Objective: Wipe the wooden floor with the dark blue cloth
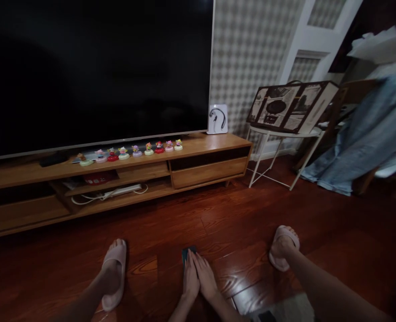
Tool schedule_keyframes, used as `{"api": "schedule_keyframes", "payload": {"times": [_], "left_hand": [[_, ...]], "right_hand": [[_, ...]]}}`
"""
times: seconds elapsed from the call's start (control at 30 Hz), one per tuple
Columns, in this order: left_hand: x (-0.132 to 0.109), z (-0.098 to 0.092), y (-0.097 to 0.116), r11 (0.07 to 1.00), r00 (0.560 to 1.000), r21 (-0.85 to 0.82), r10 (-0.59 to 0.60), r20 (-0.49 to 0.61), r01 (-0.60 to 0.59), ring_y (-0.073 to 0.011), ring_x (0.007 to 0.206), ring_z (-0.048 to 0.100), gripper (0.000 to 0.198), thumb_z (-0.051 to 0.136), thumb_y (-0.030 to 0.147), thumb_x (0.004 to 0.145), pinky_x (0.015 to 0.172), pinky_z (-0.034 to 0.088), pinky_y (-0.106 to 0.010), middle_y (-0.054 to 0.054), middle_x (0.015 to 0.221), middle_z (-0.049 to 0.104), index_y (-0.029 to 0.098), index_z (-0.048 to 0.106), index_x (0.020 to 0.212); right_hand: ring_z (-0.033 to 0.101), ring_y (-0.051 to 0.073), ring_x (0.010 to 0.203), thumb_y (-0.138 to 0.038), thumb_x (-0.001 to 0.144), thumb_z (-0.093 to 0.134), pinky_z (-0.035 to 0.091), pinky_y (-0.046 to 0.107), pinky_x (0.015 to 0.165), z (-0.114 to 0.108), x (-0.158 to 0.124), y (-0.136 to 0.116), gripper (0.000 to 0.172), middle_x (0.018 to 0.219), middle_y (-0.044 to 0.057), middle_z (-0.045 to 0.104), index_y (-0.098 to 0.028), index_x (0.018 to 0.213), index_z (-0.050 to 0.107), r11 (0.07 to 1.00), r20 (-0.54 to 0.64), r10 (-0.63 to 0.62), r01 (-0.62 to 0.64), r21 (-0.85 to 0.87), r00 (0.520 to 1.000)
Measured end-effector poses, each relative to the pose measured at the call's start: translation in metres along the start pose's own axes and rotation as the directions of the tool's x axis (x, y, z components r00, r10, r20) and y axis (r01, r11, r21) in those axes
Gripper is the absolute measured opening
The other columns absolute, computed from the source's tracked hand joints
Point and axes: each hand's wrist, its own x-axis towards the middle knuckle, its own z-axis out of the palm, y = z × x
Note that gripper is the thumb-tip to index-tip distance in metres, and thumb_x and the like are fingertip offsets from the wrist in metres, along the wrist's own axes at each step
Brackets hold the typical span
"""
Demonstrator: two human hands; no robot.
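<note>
Low in the middle of the head view, my left hand (191,278) and my right hand (204,273) are side by side, fingertips pointing forward and nearly meeting. A small, flat-looking dark teal object (185,253) shows past the fingertips. Both hands press against it with fingers held straight and together. Most of the object is covered by the hands, so its kind cannot be made out. Beneath them is the reddish wooden floor (211,223).
A pink slipper (115,277) is on my left foot, another (281,264) on my right. Ahead stands a wooden TV cabinet (211,174) with several small figurines (136,151) and a large television (100,71). To the right, a white side table (268,134) bears a patterned case (285,107); jeans (359,134) hang beyond.
</note>
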Motion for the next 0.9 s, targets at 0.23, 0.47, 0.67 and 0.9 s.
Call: {"api": "schedule_keyframes", "payload": {"times": [0.23,0.47,0.67,0.9], "left_hand": [[-0.003,-0.064,-0.032,0.993,0.948,0.082,0.06,0.314,-0.09,-0.026,0.157,0.002,0.103,0.058,0.018,0.067,0.129,-0.001,-0.05,-0.013,0.169,0.011,0.013,0.014,0.16],[-0.003,-0.086,-0.109,0.837,0.969,0.519,-0.052,-0.242,0.174,-0.0289,0.155,0.014,0.091,0.052,0.027,0.076,0.126,0.016,-0.059,0.001,0.168,0.021,0.036,0.016,0.159],[-0.007,-0.073,-0.125,0.839,0.954,0.506,-0.052,-0.296,0.203,-0.0308,0.156,0.008,0.093,0.056,0.041,0.073,0.123,0.022,-0.06,0.016,0.168,0.016,0.049,0.014,0.155],[-0.018,-0.071,-0.121,0.867,0.933,0.464,-0.003,-0.36,0.182,-0.0315,0.157,0.009,0.088,0.054,0.039,0.076,0.126,0.017,-0.059,0.007,0.169,0.021,0.038,0.02,0.158]], "right_hand": [[0.05,0.026,0.139,0.0,0.083,0.041,0.041,0.047,0.116,0.005,0.03,-0.03,0.071,0.152,0.013,0.05,-0.021,0.15,0.049,0.995,0.117,0.093,-0.087,-0.055,0.989],[0.017,0.027,0.154,-0.01,0.088,0.043,0.023,0.049,0.126,0.043,0.03,-0.036,0.073,0.166,0.005,0.019,-0.023,0.159,0.029,0.985,0.15,0.165,-0.171,0.029,0.975],[0.006,0.023,0.156,-0.013,0.084,0.05,0.018,0.046,0.128,0.046,0.027,-0.018,0.086,0.169,-0.002,0.006,-0.026,0.162,0.015,0.995,0.083,0.08,-0.085,0.054,0.993],[0.009,0.024,0.156,-0.008,0.082,0.045,0.011,0.046,0.127,0.002,0.116,0.0,0.082,0.168,0.008,0.016,-0.013,0.16,0.025,0.962,0.067,0.274,-0.272,-0.042,0.959]]}}
